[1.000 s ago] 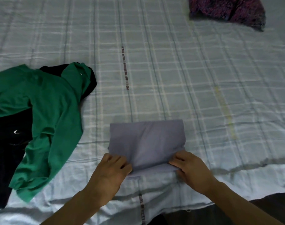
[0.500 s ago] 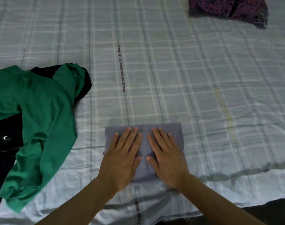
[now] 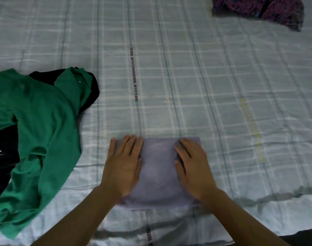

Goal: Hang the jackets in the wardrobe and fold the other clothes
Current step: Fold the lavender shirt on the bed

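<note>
Both palms lay flat on the folded grey garment [image 3: 157, 167], apparently to press its layers down and smooth the fold. The left hand [image 3: 123, 166] covered its left edge, the right hand [image 3: 194, 167] its right side, fingers straight and holding nothing. The cloth showed between the 2 hands, on the checked bedsheet [image 3: 187, 77]. The green top [image 3: 36, 130] lay well off the left fingers.

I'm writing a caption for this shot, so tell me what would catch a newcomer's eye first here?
First, the two hands pressing flat on a folded grey cloth at the near edge of the bed: left hand on its left side, right hand on its right. Next, the bright green top sprawled at the left over a black garment. A purple patterned garment lies bunched at the far right.
</note>
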The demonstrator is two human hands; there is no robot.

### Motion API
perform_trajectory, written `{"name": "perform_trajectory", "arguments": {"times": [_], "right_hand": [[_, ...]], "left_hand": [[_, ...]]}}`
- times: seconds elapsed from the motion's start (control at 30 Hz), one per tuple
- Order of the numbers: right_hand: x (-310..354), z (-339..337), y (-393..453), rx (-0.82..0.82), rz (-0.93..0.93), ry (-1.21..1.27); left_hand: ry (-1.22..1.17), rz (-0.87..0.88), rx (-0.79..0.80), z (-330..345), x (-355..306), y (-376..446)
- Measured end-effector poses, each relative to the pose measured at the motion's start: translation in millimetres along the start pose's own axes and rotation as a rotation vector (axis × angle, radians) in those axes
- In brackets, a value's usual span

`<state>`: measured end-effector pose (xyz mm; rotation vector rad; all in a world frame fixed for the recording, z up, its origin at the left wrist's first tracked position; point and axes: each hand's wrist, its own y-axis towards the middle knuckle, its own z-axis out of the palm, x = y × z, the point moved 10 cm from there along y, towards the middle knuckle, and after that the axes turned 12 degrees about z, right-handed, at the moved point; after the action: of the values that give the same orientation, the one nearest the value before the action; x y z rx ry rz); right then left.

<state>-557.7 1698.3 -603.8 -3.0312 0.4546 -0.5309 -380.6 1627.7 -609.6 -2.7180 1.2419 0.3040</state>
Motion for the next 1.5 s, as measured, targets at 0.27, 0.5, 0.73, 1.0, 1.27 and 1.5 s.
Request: {"name": "perform_trajectory", "arguments": {"times": [0.27,0.5,0.73,1.0,1.27,1.5], "right_hand": [[-11,3,75,0.437,-0.025,-0.016],[27,-38,66,0.374,-0.100,0.061],[154,-159,14,0.182,-0.331,0.117],[371,-316,-47,-0.034,-0.637,0.244],[565,-368,-132,-0.055,-1.033,0.372],[694,-392,-221,-0.030,-1.452,0.469]], "left_hand": [[-0.065,-0.040,0.102,-7,25,28],[0.007,0.027,-0.085,-62,6,-10],[0.120,-0.069,-0.199,-204,18,-103],[0.341,-0.239,-0.508,-453,22,-275],[0.612,-0.485,-0.586,-569,3,-462],[0.844,-0.643,-0.521,-632,-26,-583]]}}
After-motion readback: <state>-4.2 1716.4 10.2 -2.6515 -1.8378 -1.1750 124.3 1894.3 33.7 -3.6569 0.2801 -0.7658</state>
